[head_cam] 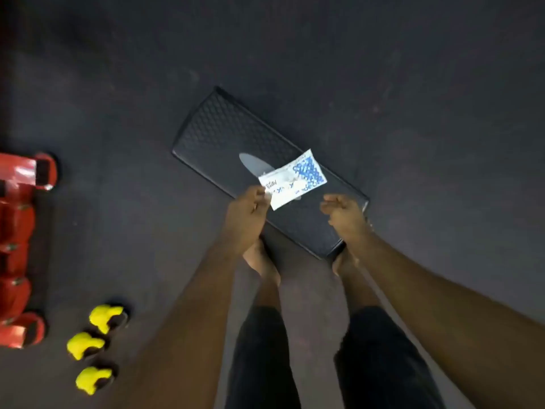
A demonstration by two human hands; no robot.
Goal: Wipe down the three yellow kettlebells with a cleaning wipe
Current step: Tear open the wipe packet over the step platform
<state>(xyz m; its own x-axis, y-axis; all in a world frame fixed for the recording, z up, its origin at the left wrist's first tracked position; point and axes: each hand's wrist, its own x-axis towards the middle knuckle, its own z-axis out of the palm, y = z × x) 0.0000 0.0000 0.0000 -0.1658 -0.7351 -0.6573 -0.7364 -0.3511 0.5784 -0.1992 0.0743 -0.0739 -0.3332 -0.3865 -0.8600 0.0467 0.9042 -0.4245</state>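
The left hand [246, 212] pinches a flat wipe packet [295, 178] by its near-left corner, thumb and fingertips closed on the edge. The packet is white with blue patterning at its far end and some dark lettering near the fingers. It hangs in the air over a black step platform [224, 128]. Whether the packet is sealed or torn cannot be told, and nothing of its contents shows.

The right hand [343, 215] hovers just beside the packet, apart from it. Its fingers are loosely curled and its thumb is bent inward, and it grasps nothing.

The platform lies at a slant on the dark rubber floor [413, 84]. It has a textured top with a grey oval mark [253, 163] partly behind the packet. Its near corner lies close to the person's bare feet, the left foot [261, 261] and the right foot [343, 262]. Dark shorts [262, 349] cover the legs below the arms.

The three yellow kettlebells stand on the floor at the lower left, well apart from both hands, in a short line. One [103, 315] is farthest, one [82, 345] is in the middle and one [90, 379] is nearest. Neither hand nor the packet touches them.

Along the left edge, a row of red kettlebells [17, 246] stands beside the yellow ones, partly cut off by the frame.
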